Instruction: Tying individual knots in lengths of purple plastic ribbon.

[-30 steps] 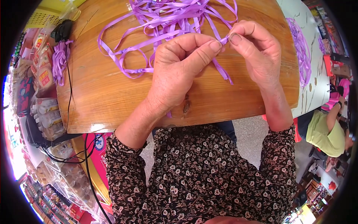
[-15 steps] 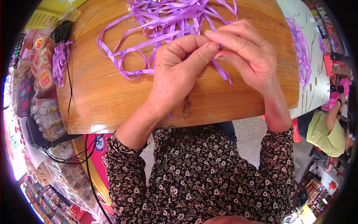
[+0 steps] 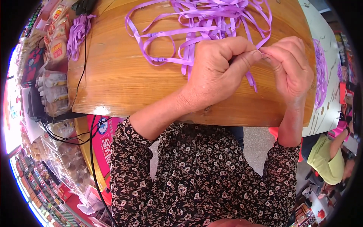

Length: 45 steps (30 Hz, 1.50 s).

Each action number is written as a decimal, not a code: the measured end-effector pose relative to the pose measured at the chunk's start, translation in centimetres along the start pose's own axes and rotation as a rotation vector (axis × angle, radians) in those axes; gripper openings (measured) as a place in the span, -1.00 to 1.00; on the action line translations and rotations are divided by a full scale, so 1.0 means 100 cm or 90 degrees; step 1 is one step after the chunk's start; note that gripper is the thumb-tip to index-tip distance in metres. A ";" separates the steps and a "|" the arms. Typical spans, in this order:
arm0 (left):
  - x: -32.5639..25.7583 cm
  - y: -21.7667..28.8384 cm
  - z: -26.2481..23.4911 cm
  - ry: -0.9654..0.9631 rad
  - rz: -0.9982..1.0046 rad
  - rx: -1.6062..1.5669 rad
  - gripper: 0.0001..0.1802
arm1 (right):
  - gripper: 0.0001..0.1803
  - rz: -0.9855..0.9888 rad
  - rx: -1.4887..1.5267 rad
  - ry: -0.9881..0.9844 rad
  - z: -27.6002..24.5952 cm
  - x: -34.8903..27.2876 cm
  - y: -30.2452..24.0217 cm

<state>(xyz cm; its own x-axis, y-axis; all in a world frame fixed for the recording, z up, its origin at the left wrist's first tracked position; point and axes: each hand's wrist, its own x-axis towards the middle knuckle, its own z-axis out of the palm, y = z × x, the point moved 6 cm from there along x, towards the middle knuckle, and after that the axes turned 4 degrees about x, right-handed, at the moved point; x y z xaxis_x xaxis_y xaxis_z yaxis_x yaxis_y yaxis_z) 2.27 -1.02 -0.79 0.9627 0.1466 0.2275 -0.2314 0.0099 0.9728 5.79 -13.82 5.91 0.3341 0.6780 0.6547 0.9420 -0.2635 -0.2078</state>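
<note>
My left hand (image 3: 223, 70) is closed, thumb against bent index finger, pinching a thin purple ribbon (image 3: 250, 78) whose loose ends hang below the fingertips. Right beside it, the thumb and index finger of my right hand (image 3: 292, 70) are pinched together at the same spot. The bit of ribbon between the two sets of fingertips is tiny and mostly covered. Beyond my hands, a tangled heap of purple ribbons (image 3: 204, 29) spreads over the wooden table (image 3: 124, 89), with a few small knotted spots along the loops.
A purple ribbon bundle (image 3: 78, 36) hangs at the table's left edge near a black cable (image 3: 84, 56) and packaged goods (image 3: 56, 49). More purple ribbon (image 3: 320, 75) lies on the white marbled surface (image 3: 331, 108) at right. Farther right is a person in a yellow-green top (image 3: 328, 160).
The view has shifted, so the table and heap sit farther right. Both hands have moved right, and my right fingertips have closed into a tighter pinch beside the left ones.
</note>
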 end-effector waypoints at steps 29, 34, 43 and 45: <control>0.013 -0.006 -0.003 -0.166 -0.263 -0.481 -0.65 | -0.58 0.255 -0.191 0.204 -0.037 -0.020 0.064; 0.018 -0.003 -0.003 -0.167 -0.217 -0.646 -0.57 | -0.55 0.352 0.453 -0.053 0.031 -0.018 0.028; 0.022 0.030 -0.018 -0.168 0.015 -0.695 -0.50 | -0.66 0.386 0.913 -0.206 0.078 -0.016 -0.017; 0.023 0.032 -0.021 -0.174 0.029 -0.696 -0.51 | -0.72 0.413 0.893 -0.220 0.075 -0.016 -0.016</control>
<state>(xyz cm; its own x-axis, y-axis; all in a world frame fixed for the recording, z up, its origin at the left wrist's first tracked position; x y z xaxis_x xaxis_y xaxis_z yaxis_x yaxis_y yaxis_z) 3.46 1.39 2.79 0.9173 -0.0513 0.3950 -0.1367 0.8909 0.4332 3.96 -9.33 -0.29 0.4811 0.8757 0.0413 -0.1446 0.1257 -0.9815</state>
